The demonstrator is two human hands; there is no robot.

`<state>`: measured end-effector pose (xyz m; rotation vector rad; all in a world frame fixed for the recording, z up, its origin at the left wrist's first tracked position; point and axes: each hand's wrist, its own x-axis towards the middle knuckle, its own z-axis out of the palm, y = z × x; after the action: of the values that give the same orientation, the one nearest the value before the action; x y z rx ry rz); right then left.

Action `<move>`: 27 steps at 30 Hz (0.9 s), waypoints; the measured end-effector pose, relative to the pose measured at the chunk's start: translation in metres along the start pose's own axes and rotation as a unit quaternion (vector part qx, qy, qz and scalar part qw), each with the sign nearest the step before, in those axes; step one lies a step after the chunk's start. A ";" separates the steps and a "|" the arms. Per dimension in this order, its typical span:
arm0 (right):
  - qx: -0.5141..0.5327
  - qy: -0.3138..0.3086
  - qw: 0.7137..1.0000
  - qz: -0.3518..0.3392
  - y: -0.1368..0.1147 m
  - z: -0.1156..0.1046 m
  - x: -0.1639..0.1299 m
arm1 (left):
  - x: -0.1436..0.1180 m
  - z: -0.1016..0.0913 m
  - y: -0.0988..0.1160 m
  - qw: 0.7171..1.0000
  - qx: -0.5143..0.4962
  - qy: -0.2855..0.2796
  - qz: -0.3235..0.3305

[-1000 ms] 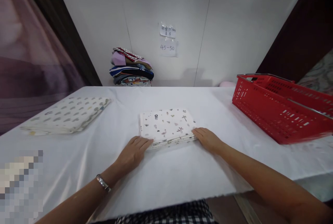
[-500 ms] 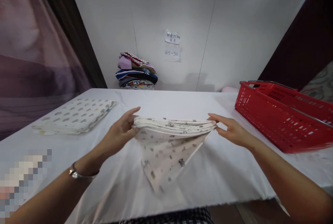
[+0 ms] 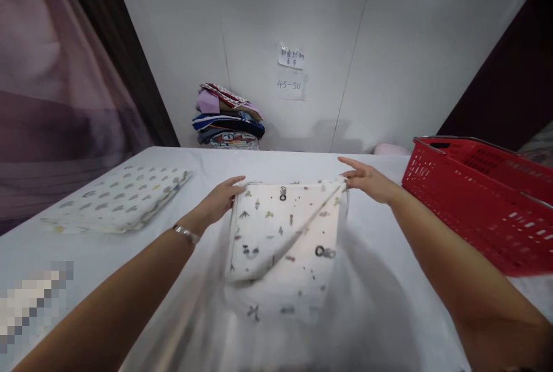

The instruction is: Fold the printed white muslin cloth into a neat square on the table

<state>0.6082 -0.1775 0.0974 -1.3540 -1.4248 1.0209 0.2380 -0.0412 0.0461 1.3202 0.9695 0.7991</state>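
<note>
Between my two hands hangs a folded white cloth (image 3: 280, 228) printed with small grey and coloured figures. My left hand (image 3: 221, 199) pinches its upper left corner, and a bracelet circles that wrist. At the upper right corner my right hand (image 3: 367, 181) grips the cloth between thumb and fingers, the index finger stretched out. A loose flap crosses the front of the cloth diagonally. Its lower edge is blurred against the white tabletop. Farther left on the table lies another folded cloth (image 3: 125, 193), white with grey cloud shapes.
A red plastic basket (image 3: 475, 205) with a metal handle stands on the right of the white-covered table (image 3: 302, 160). Behind the table is a pile of folded fabrics (image 3: 228, 118) against the wall. Paper notes (image 3: 291, 85) hang there. A pixelated patch covers the lower left.
Both hands have lifted the cloth a little away from me. Its patterned face has swung down into view where the stacked folded edges showed before. The basket appears slightly farther right.
</note>
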 end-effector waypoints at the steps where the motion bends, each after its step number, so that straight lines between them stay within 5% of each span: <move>1: 0.007 0.002 1.000 0.018 0.007 0.002 0.020 | 0.018 -0.002 -0.008 1.000 0.004 0.019 -0.008; 7: 0.026 0.058 0.975 0.212 0.073 0.034 0.120 | 0.087 -0.007 -0.057 0.970 0.164 0.175 -0.033; 12: 0.028 0.080 0.964 0.251 0.119 0.040 0.127 | 0.079 -0.008 -0.061 0.948 0.244 0.204 0.023; 15: 0.058 0.074 0.967 0.237 0.126 0.035 0.109 | 0.042 0.004 -0.050 0.919 0.345 0.125 0.148; 19: 0.065 0.070 0.973 0.210 0.123 0.039 0.078 | -0.022 0.026 -0.043 0.840 0.446 -0.112 0.288; 22: 0.015 0.090 0.978 0.188 0.122 0.051 0.061 | -0.047 0.034 -0.048 0.794 0.496 -0.161 0.312; 24: -0.027 0.107 0.980 0.168 0.127 0.058 0.055 | -0.047 0.035 -0.051 0.803 0.492 -0.161 0.295; 27: -0.076 0.139 0.978 0.133 0.138 0.066 0.054 | -0.028 0.029 -0.048 0.873 0.415 -0.141 0.212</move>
<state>0.5805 -0.1143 -0.0492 -1.7607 -1.1516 0.8582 0.2503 -0.0840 0.0015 2.3882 0.8118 0.4733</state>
